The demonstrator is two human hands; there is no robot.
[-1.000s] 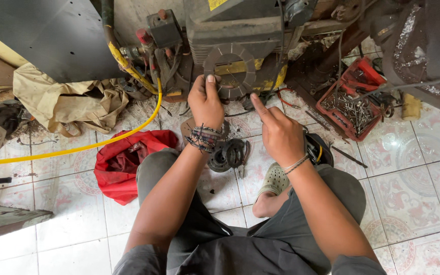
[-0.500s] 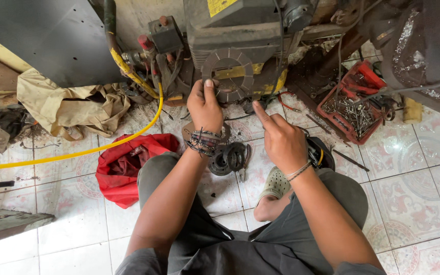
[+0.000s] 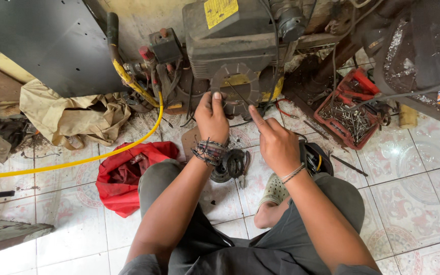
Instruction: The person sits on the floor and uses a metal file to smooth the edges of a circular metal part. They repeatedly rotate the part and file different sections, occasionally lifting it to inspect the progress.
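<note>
I sit on a tiled floor in front of a dirty grey engine [image 3: 240,46] with a round slotted metal disc [image 3: 235,86] on its front. My left hand [image 3: 212,119], with woven bracelets at the wrist, reaches up to the disc's lower edge; its fingers pinch something small there that I cannot make out. My right hand [image 3: 276,142] sits just right of it, index finger pointing up toward the disc, the other fingers curled. A thin wire runs across the disc between both hands.
A yellow hose [image 3: 77,162] crosses the floor at left. A red cloth bag [image 3: 123,175] lies by my left knee. Coiled black parts [image 3: 232,164] sit between my arms. A red tray of nails and screws [image 3: 350,109] stands at right; crumpled tan cloth [image 3: 72,117] at left.
The view has shifted slightly and both hands have crept a little higher toward the disc. The right index finger stays pointed at it.
</note>
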